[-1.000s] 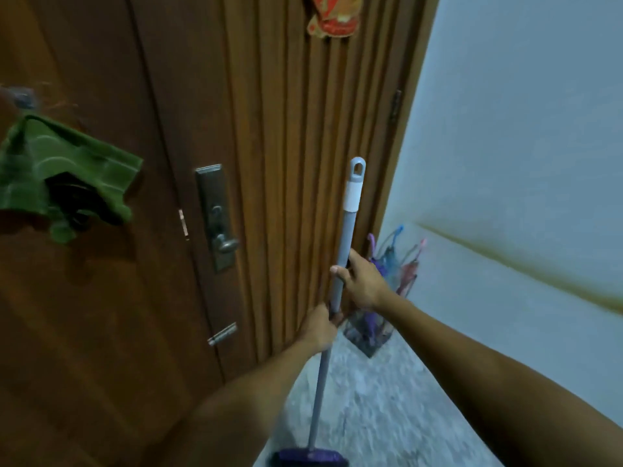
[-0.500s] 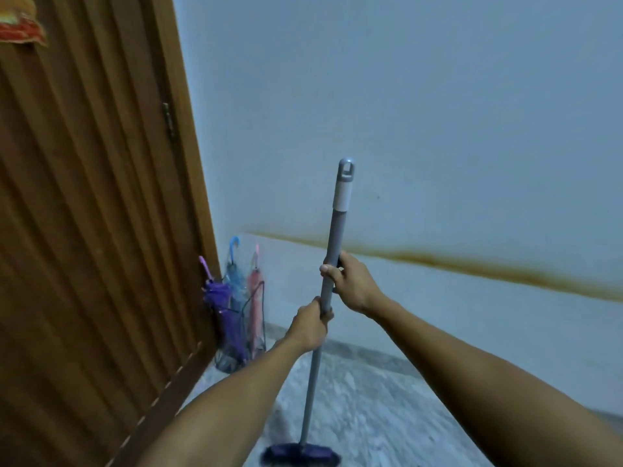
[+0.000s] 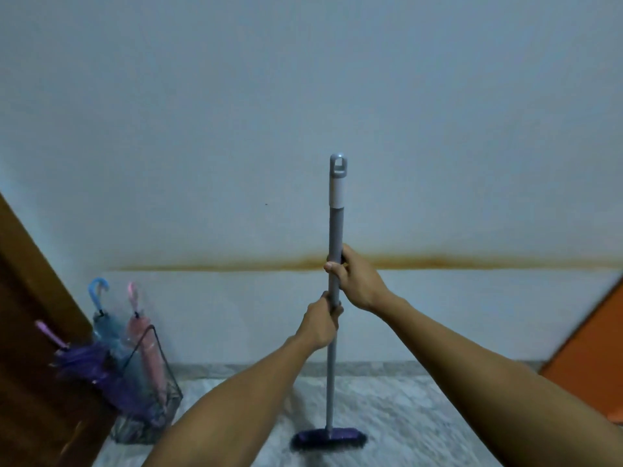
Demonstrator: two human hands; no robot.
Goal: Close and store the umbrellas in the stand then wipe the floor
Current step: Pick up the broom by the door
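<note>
A grey mop [image 3: 335, 230] stands nearly upright in front of me, its purple head [image 3: 329, 444] resting on the marble floor [image 3: 397, 416]. My right hand [image 3: 355, 279] grips the pole higher up; my left hand [image 3: 322, 323] grips it just below. At the lower left a black wire stand [image 3: 158, 399] holds three closed umbrellas: a purple one [image 3: 91, 365], a blue one [image 3: 108, 328] with a hooked handle, and a pink one [image 3: 148, 352].
A brown wooden door [image 3: 30, 332] fills the left edge beside the stand. The pale wall [image 3: 303, 112] ahead carries a horizontal brown stain. An orange surface [image 3: 590, 358] shows at the right edge.
My view has swung right, away from the door toward the wall. The stand has shifted to the lower left. Both hands keep their hold on the mop pole.
</note>
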